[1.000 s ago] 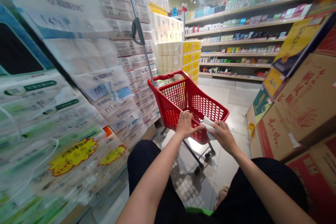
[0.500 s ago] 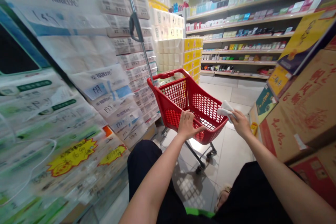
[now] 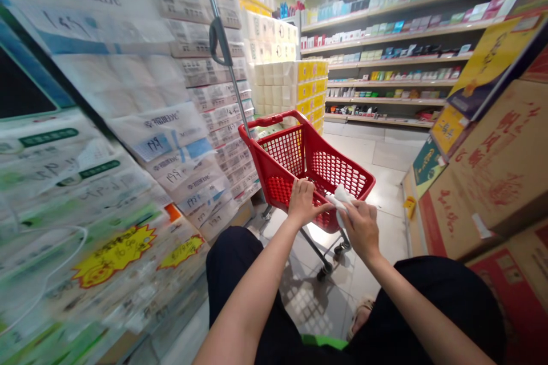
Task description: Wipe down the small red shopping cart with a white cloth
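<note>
Nearest are dark-trousered knees [image 3: 449,302], spread apart, with a green edge [image 3: 324,343] between them and a sandal [image 3: 357,319] on the floor [image 3: 387,222]. The left hand [image 3: 302,203] is closed over the near side of the cart's rim, fingers bent over it and thumb stretched toward the near corner. Beside it, the right hand [image 3: 362,228] pinches a crumpled white cloth [image 3: 341,201] between thumb and fingers, against the rim at that near corner.

The red cart [image 3: 274,174] stands on the floor ahead of the knees; dark wheels [image 3: 326,269] show below its near end. A metal pole [image 3: 234,82] with a grey grip rises by its far left corner. Wrapped packs [image 3: 175,142] are stacked on the left, cartons [image 3: 492,171] on the right. Farthest back, shelves [image 3: 385,61] hold rows of small goods.
</note>
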Demonstrator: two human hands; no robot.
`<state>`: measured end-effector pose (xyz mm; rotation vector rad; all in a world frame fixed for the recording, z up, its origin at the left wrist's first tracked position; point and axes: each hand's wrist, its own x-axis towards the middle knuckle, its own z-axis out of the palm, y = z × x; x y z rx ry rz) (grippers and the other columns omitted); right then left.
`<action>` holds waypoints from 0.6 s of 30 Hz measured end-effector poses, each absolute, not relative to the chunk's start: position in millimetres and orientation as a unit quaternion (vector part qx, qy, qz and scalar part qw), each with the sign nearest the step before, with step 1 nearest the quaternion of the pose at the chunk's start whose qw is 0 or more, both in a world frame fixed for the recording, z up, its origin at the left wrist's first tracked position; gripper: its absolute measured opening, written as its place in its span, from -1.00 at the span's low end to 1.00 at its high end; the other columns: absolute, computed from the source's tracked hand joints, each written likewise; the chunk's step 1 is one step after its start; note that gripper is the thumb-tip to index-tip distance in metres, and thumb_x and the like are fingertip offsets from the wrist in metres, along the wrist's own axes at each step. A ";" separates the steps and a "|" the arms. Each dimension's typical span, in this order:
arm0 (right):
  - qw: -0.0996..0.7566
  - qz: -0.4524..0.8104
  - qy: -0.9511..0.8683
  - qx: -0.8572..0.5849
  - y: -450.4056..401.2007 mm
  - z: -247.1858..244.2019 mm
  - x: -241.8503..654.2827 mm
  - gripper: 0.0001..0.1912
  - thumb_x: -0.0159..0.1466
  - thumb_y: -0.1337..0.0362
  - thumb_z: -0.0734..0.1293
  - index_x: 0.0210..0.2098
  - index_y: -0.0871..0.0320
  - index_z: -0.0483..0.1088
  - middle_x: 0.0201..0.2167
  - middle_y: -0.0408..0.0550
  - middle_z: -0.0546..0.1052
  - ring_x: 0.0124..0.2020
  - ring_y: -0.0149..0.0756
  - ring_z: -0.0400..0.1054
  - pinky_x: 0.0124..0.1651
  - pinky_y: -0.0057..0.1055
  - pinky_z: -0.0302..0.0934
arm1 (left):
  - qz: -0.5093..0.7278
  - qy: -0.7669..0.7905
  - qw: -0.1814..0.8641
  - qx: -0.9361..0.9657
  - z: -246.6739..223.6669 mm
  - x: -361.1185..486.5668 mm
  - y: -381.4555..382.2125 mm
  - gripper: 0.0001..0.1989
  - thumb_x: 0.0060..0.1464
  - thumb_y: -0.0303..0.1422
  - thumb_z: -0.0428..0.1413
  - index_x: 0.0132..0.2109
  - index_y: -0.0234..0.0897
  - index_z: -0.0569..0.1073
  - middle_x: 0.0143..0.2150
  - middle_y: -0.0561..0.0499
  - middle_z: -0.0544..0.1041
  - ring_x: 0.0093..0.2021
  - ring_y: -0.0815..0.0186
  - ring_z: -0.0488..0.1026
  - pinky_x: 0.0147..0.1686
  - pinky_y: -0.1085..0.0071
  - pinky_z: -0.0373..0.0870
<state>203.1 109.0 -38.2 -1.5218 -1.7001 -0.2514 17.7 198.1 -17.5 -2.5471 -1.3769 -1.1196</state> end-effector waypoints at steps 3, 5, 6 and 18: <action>0.406 -0.106 -0.680 -0.602 101.9 -34.9 189.1 -0.54 0.39 0.08 0.14 0.26 -0.19 0.30 0.00 0.04 0.38 0.02 0.01 0.19 0.06 -0.07 0.24 | -0.357 -0.442 0.016 -0.823 -17.6 18.1 197.6 -0.45 0.03 0.17 0.15 -0.09 -0.16 0.28 0.01 -0.08 0.35 0.27 0.03 0.20 0.43 -0.08 -0.11; 0.395 -0.116 -0.691 -0.594 100.5 -33.2 189.9 -0.52 0.39 0.10 0.15 0.29 -0.21 0.25 0.01 0.04 0.39 0.03 -0.01 0.21 0.10 -0.08 0.23 | -0.358 -0.437 0.012 -0.825 -17.6 16.3 197.5 -0.46 0.04 0.15 0.16 -0.08 -0.16 0.28 0.01 -0.08 0.36 0.29 0.05 0.18 0.43 -0.06 -0.12; 0.387 -0.120 -0.701 -0.587 100.4 -32.3 193.0 -0.51 0.39 0.10 0.15 0.30 -0.22 0.24 0.02 0.03 0.39 0.03 -0.02 0.22 0.11 -0.09 0.23 | -0.358 -0.433 0.012 -0.827 -17.4 14.7 197.4 -0.46 0.05 0.14 0.16 -0.07 -0.16 0.28 0.02 -0.08 0.36 0.30 0.05 0.17 0.43 -0.05 -0.13; 0.339 -0.117 -0.753 -0.551 132.1 -40.5 278.6 -0.57 0.42 0.05 0.14 0.22 -0.11 0.34 0.16 -0.09 0.42 0.19 -0.10 0.23 0.23 -0.13 0.17 | -0.369 -0.416 0.002 -0.831 -13.7 16.1 197.2 -0.38 -0.02 0.19 0.19 -0.05 -0.17 0.28 0.06 -0.09 0.36 0.33 0.04 0.15 0.43 -0.05 -0.15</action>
